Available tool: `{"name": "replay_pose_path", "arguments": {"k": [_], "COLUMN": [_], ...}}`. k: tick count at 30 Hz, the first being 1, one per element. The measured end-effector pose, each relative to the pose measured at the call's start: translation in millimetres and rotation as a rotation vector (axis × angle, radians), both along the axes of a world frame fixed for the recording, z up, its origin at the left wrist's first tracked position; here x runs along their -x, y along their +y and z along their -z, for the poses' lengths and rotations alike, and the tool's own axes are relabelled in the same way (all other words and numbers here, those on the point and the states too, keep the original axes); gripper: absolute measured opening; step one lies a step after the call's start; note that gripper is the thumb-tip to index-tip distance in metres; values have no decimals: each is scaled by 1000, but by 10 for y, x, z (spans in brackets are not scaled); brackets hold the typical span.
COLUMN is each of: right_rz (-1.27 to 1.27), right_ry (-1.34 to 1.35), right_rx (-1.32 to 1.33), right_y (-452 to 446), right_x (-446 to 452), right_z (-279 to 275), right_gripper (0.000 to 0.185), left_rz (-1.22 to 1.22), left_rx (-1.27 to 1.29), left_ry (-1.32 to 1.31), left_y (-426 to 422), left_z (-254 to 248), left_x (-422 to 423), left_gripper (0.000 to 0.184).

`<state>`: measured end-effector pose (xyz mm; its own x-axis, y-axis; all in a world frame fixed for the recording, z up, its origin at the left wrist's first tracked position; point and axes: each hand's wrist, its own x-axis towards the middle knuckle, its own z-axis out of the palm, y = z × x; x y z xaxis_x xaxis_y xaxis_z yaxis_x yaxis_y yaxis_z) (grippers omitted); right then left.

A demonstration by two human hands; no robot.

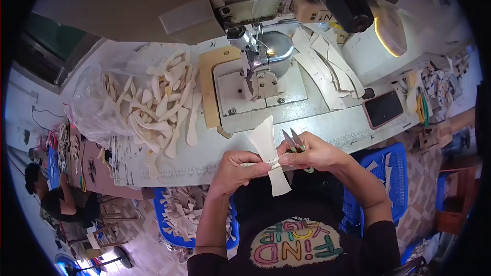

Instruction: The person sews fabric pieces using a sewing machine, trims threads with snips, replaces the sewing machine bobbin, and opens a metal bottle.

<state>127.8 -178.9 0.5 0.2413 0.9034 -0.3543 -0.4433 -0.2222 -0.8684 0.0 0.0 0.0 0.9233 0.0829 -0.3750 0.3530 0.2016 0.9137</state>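
Sewing machine (279, 53) on table (317, 118): loose pieces left, strips right, hands in front.
Left of machine: heap of loose pieces (171, 105), plastic bag (92, 99) on the heap's far side. Right of machine: stacked strips (327, 69), then phone (382, 109) near the table edge. In front of machine: left hand (238, 171) and right hand (313, 154), fabric piece (264, 138) between them, scissors (293, 139) in right hand. Below table, front-left of machine: left basket (233, 227) with pieces inside; front-right: right basket (400, 189), also holding pieces. Far left of machine: another person (59, 202).
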Motion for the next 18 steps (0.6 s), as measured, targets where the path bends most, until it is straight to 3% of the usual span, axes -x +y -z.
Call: {"name": "replay_pose_path", "arguments": {"k": [7,12,16,18], "right_rz": [26,99,253,343], "right_ry": [40,-436,-616,-1004], "right_rx": [3,-28,-5,-167], "right_y": [87,184,219,248], "right_x": [28,59,152,173], "right_z": [-88,-184,-363,-394], "right_gripper": [18,17,19,23], "left_rz": [-31,-86,-71,-76], "left_rx": [-116,-90,-15,71], "left_ry": [-22,-65,-67,-87], "left_y": [28,82,141,165], "left_z": [-131,-127,-191,-235], "left_x": [13,-25,-89,-138], "left_gripper": [17,17,16,16]}}
